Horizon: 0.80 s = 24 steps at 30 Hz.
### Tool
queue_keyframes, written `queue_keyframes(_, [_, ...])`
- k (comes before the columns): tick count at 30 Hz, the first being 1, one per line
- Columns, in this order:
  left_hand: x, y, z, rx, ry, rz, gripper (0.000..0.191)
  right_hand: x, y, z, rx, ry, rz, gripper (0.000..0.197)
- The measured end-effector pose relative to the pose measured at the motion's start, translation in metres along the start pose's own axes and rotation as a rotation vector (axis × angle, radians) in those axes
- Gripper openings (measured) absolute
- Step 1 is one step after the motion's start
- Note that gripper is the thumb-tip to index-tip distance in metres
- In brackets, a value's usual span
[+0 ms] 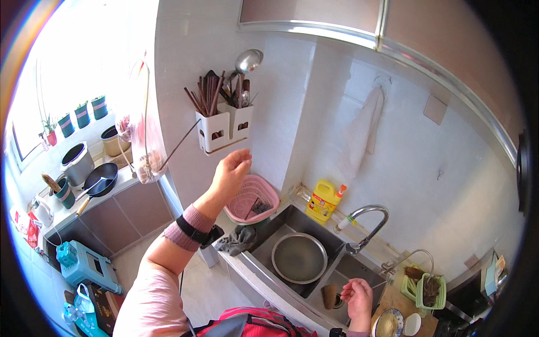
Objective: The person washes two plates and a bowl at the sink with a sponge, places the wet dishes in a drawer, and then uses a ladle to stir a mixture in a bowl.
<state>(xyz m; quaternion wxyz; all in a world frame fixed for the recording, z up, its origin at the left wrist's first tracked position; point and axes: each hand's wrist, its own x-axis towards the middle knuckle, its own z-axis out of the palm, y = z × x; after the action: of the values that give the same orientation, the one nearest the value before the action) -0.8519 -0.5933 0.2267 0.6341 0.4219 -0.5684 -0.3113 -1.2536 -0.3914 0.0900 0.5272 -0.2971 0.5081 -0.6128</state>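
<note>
My left hand (230,172) is raised just below a white wall-mounted utensil holder (214,134). Its fingers are loosely curled, with the thumb a little apart, and I see nothing in them. Brown chopsticks (209,94) and a steel ladle (249,61) stand in the holder. Over the right sink basin hangs my right hand (358,297) with bent fingers. A thin stick-like line shows beside it, but whether the hand holds it is unclear. Close by, a brown bristle brush (329,296) lies near the drain. A steel bowl of cloudy water (299,258) sits in the left basin (290,217).
A pink plastic basket (257,191) stands left of the sink, with a dark cloth (238,241) on the counter edge. Behind the basins are a yellow detergent bottle (324,201) and a curved faucet (372,210). A green basket (431,290) and patterned bowl (387,323) stand at right.
</note>
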Motion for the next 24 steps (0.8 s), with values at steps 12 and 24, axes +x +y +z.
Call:
queue_keyframes(12, [0.126,0.025,-0.015,0.465,0.178,0.369,0.045,0.002,-0.016,0.047,-0.084,-0.088,-0.001,0.012])
queue_keyframes(24, [0.214,0.019,0.0,0.66,0.379,0.353,0.049,-0.009,-0.003,0.04,-0.086,-0.015,0.033,0.013])
